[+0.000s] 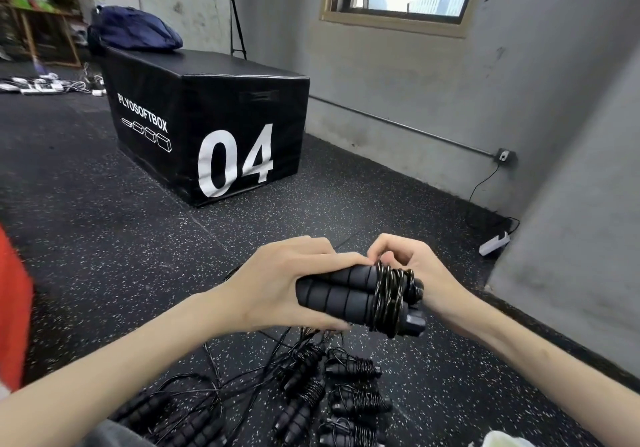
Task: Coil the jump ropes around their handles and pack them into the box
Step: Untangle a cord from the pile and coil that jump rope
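Hands winding cord round paired handles

Left hand [277, 284] grips two black foam handles [341, 290] held side by side above the floor [104, 238], its fingers [322, 323] curled under the lower one and the thumb lying along the top. Black cord [389, 294] is wound in several turns round both handles near their right ends. The right hand [419, 273] is behind those ends, its fingers bent and pinching the cord at the top of the coil. Below the hands, on the floor, lie several coiled jump ropes [346, 391] close together, with loose ropes [194, 408] tangled to their left. A black plyo box [207, 117] marked 04 stands well apart beyond them, near the wall [450, 83]
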